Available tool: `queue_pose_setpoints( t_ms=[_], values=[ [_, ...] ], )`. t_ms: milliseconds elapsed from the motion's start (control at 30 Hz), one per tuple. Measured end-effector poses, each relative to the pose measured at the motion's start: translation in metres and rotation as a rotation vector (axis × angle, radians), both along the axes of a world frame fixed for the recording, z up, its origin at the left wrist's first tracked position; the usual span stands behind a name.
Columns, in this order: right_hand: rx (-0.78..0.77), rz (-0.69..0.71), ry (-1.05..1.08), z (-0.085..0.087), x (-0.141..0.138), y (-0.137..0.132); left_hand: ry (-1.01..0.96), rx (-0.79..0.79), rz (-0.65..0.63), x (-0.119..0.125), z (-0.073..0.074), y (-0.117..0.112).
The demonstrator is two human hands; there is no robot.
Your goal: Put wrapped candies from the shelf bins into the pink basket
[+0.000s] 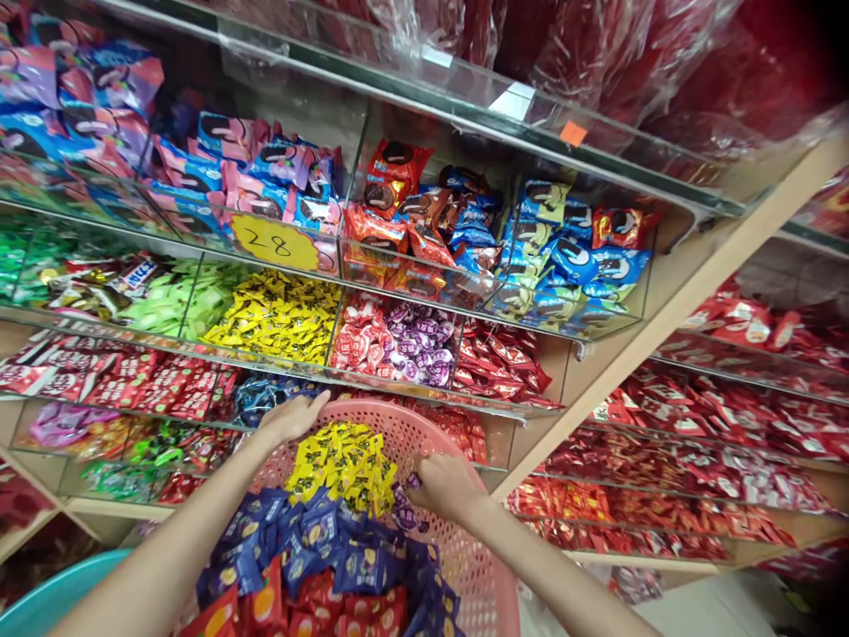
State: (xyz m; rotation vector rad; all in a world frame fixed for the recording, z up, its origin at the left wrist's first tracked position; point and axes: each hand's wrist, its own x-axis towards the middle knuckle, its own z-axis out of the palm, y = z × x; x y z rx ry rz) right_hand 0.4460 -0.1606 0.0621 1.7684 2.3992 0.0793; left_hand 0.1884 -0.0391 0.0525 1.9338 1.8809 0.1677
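Note:
A pink perforated plastic basket [487, 566] holds piles of wrapped candies: small yellow packets [341, 464], dark blue packets [318, 540] and red packets [265, 606] nearest me. My left hand [295, 418] grips the basket's far left rim, its fingers partly hidden. Inside the right side of the basket is my right hand [441, 485], with its fingers curled closed. Purple-and-white wrapped candies [408, 509] show at and just below those fingers, beside the yellow pile.
Ahead stand tilted shelves with clear dividers, holding yellow candies [275, 314], purple candies [421, 341] and cookie packets [464, 221]. A yellow "28" tag [275, 241] hangs there. A wooden upright [663, 327] separates more red-packet shelves at right. A turquoise tub [63, 588] is at lower left.

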Motion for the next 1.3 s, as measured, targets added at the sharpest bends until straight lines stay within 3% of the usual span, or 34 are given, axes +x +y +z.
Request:
queue_pose_setpoints(
  t_ms=[67,167,367,533,733,933,1300],
  values=[
    [-0.050,0.002,-0.030,-0.002,-0.006,0.001,-0.010,0.000,0.003,0.000,0.001,-0.001],
    [-0.023,-0.012,0.001,0.015,-0.016,-0.001,-0.015,0.008,0.014,0.000,0.001,-0.002],
    [0.424,-0.065,0.242,0.084,-0.022,0.011,-0.013,0.023,0.004,-0.001,-0.001,-0.003],
    [0.669,-0.167,0.124,0.118,-0.011,0.053,-0.009,0.032,0.018,-0.001,0.000,-0.004],
    [0.694,-0.199,0.017,0.122,-0.006,0.083,-0.041,0.034,0.026,-0.002,-0.003,-0.003],
    [0.621,-0.260,0.045,0.120,-0.009,0.089,-0.042,0.030,0.028,-0.002,-0.003,-0.003],
    [0.639,-0.252,0.077,0.120,-0.010,0.090,-0.060,0.028,0.022,-0.003,-0.002,-0.006]
  ],
)
